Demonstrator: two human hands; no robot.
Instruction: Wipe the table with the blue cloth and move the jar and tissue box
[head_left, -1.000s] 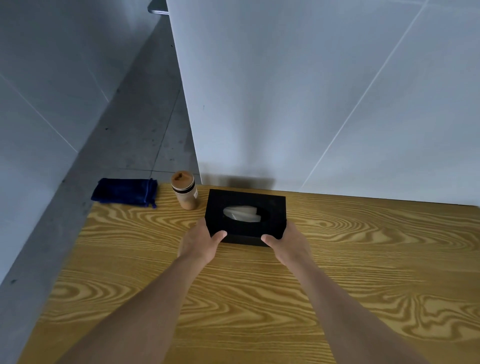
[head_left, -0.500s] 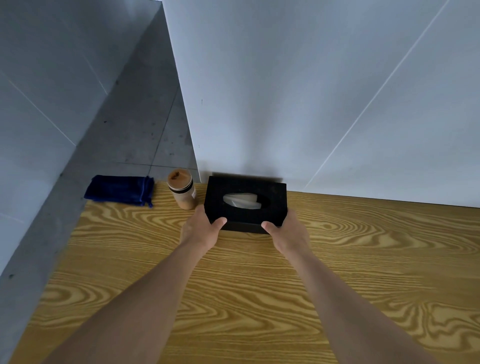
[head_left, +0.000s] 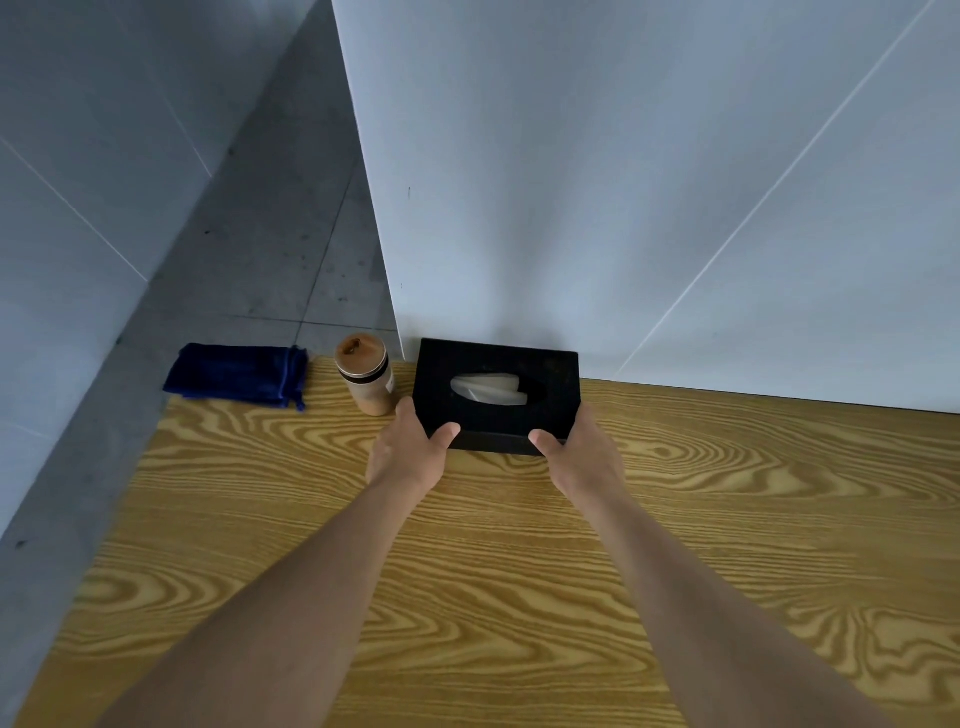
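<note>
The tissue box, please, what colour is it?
Black tissue box, white tissue showing; head view.

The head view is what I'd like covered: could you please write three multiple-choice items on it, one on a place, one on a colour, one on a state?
1. Where does the jar stand?
A. Between the cloth and the tissue box
B. On top of the tissue box
C. At the table's near edge

2. What colour is the tissue box?
A. White
B. Black
C. Red

3. What are the hands doing?
A. Both grip the tissue box
B. Both wipe with the cloth
C. One lifts the jar

Answers: 1 A, the jar has the cloth on its left and the box on its right; 2 B, the casing is black with a pale tissue showing; 3 A, the left hand and right hand clasp the box's near corners.
</note>
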